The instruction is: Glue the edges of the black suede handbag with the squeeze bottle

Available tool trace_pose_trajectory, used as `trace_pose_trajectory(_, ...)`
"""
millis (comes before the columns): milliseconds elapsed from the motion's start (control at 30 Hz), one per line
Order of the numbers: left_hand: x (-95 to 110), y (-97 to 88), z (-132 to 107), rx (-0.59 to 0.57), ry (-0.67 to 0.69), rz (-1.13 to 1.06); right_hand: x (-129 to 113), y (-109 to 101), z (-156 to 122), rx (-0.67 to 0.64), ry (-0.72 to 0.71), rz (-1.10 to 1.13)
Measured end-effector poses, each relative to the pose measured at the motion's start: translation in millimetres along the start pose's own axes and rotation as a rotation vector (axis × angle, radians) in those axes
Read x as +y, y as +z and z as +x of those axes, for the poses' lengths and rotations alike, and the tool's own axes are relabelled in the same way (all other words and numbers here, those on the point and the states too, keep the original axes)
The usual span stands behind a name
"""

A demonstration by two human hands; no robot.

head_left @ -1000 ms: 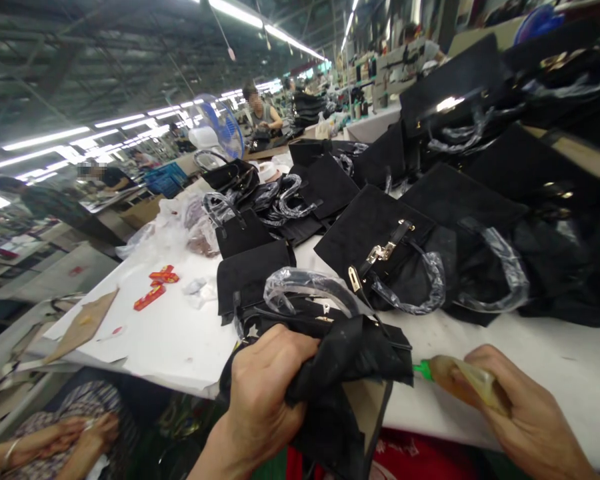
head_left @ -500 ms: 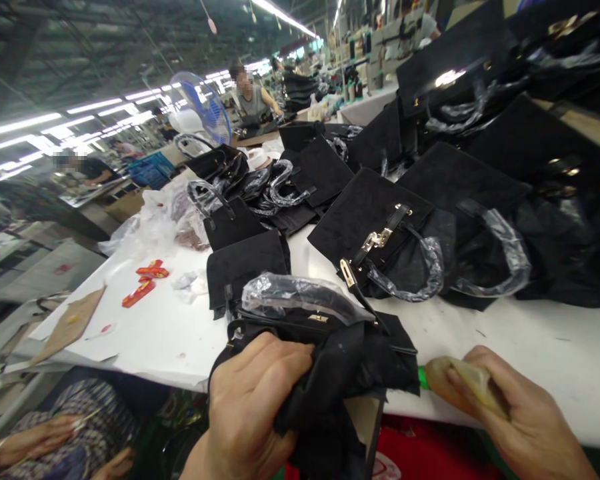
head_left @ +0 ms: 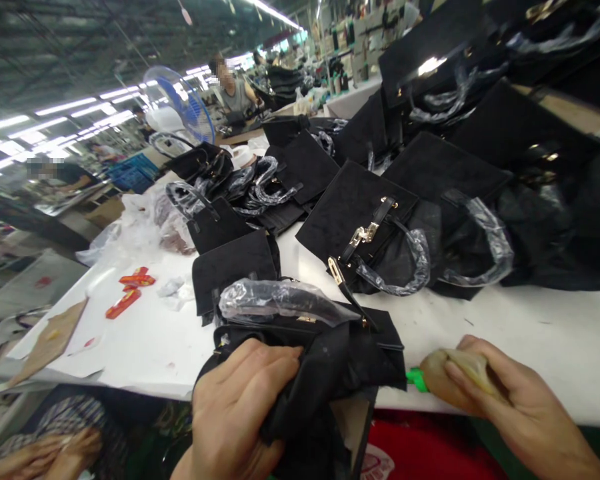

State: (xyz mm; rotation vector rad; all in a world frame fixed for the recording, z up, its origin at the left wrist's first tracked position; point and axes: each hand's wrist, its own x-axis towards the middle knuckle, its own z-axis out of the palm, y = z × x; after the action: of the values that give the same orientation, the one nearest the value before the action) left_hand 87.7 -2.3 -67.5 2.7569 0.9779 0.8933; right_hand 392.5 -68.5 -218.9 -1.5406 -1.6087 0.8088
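My left hand [head_left: 233,407] grips the black lining of a black handbag [head_left: 330,347] at the near edge of the white table [head_left: 530,340]. The bag's handle is wrapped in clear plastic [head_left: 275,300]. In my right hand [head_left: 510,400] is a yellowish squeeze bottle [head_left: 450,380], fingers closed around it. Its green nozzle [head_left: 417,379] points left and touches the bag's right edge.
Several black handbags [head_left: 365,220] with plastic-wrapped handles lie across the table behind. Red packets [head_left: 127,293] and brown card [head_left: 50,337] lie at the left. Another person's hands [head_left: 45,453] rest at lower left. A blue fan [head_left: 180,100] and other workers are farther back.
The view has shifted, so everything sits slightly lower and further left. My left hand keeps its grip on the bag. The bottle's nozzle has moved closer to the bag's edge.
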Motion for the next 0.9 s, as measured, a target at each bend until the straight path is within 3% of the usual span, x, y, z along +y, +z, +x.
trace_pose_trajectory(100, 0, -0.8, 0, -0.021, 0.002, 0.0, 1, 2, -1, 0.058, 0.045, 0.005)
trace_pose_trajectory(200, -2, -1.9, -1, -0.036, 0.003, -0.006, 0, 3, -2, 0.026, 0.083, 0.065)
trace_pose_trajectory(467, 0, 0.0, 0, -0.019, -0.003, -0.029, -1, -8, -3, 0.122, -0.044, -0.11)
trace_pose_trajectory(700, 1, -0.5, 1, -0.027, 0.015, -0.016, -29, -4, -3, 0.049, -0.074, 0.022)
trace_pose_trajectory(900, -1, 0.6, -1, -0.037, 0.039, -0.023, -27, -1, -7, 0.069, -0.027, 0.034)
